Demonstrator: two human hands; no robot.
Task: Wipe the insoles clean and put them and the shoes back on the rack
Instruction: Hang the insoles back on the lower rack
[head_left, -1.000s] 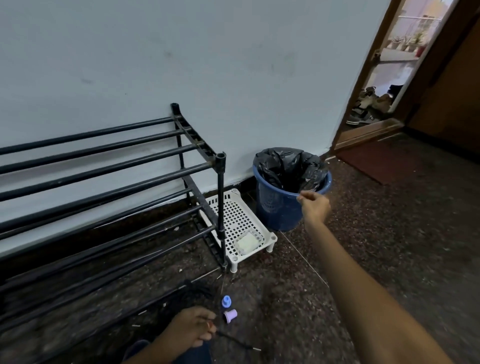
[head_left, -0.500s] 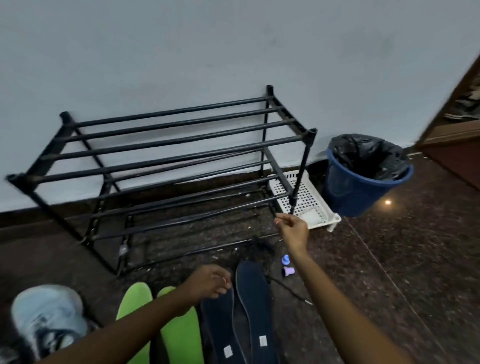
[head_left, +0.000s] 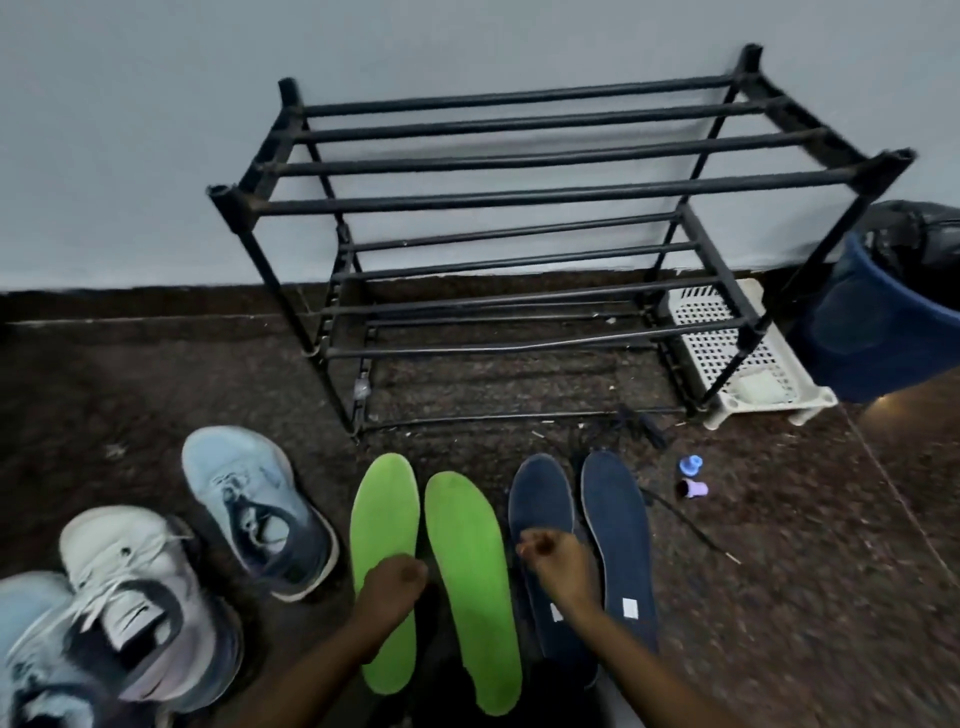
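While both hands hang low over the insoles, neither has hold of anything that shows. The left hand (head_left: 392, 579) is a loose fist above the heel half of one of the green insoles (head_left: 467, 571). The right hand (head_left: 556, 558) is curled, thumb against forefinger, above the nearer of the navy insoles (head_left: 615, 530). Blur hides whether either hand touches what lies under it. All four insoles lie flat on the floor in a row under and between the hands, toes pointing away. That layout probably lets each be wiped in turn without shuffling. The shoes (head_left: 249, 504) sit left of the left hand with their openings up, out of the wiping space yet close enough to take the insoles afterwards. Straight beyond the hands the rack (head_left: 519, 195) stands against the wall, with no shoe or insole on it yet, so the putting back is all still to do. No cloth is in view, so the wiping step looks stalled or between strokes. The right hand, I judge, is best placed to lift a navy insole first.
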